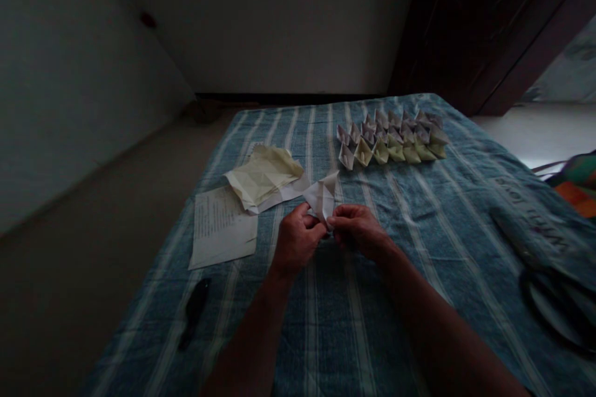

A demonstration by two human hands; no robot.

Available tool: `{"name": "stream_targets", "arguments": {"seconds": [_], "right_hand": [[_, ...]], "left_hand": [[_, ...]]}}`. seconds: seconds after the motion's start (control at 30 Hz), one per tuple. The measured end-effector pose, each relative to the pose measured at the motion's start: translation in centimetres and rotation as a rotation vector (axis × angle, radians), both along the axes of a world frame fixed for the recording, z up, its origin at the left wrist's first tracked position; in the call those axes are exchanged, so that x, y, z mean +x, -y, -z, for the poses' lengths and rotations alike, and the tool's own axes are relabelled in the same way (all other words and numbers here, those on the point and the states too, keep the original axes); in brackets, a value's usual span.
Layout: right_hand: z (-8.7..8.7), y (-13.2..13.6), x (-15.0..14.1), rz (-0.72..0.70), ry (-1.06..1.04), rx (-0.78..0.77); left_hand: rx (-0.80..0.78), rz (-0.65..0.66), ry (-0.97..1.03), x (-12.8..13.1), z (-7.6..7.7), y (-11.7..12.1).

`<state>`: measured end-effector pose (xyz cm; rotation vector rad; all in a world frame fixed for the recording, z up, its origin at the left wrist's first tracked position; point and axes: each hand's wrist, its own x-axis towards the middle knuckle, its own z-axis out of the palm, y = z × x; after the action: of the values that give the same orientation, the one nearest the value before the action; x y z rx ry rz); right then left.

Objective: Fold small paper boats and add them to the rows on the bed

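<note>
A partly folded piece of white paper is held up over the middle of the cloth-covered table. My left hand grips its lower left side, fingers closed on it. At the paper's bottom corner, the fingertips of my right hand pinch the edge. Its upper part fans out above my fingers, with crease lines showing. Beyond my left hand lies a stack of creased yellowish and white sheets. Several rows of folded paper boats, whitish at the back and yellowish in front, stand at the far right.
A printed sheet lies at the left, partly under the stack. Nearer me is a small black object, perhaps a folding knife. Large black-handled scissors rest at the right. The blue striped cloth has wrinkles.
</note>
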<state>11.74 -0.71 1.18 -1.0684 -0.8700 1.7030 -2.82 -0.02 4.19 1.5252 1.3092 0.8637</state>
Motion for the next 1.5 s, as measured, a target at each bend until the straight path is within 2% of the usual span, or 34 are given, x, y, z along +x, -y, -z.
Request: {"name": "stream_targets", "arguments": {"seconds": [0.17,0.4,0.53,0.8,1.1,1.3,1.5], "right_hand": [[0.4,0.0,0.1,-0.023,-0.034,-0.008],[0.8,-0.1,-0.1,-0.01,-0.151,-0.001],[0.8,-0.1,-0.2,-0.001,-0.209,-0.005],[0.8,-0.2,-0.3,0.046,-0.318,-0.007],[1.2,-0.3,-0.7,0.078,-0.337,0.0],[1.0,-0.2,-0.8,0.072,-0.329,0.022],[0.9,-0.2,-0.9,0.098,-0.31,0.017]], "left_hand": [[0.039,0.014,-0.001,-0.3,-0.1,-0.1],[-0.001,0.017,0.078,-0.5,-0.3,-0.2],[0.116,-0.05,0.05,-0.2,-0.4,0.2],[0.273,-0.092,0.011,0.6,-0.2,1.2],[0.332,-0.134,-0.017,0.9,-0.5,1.6],[0.359,-0.054,-0.05,0.6,-0.4,1.4],[0.339,-0.067,-0.046,0.6,-0.4,1.4]]}}
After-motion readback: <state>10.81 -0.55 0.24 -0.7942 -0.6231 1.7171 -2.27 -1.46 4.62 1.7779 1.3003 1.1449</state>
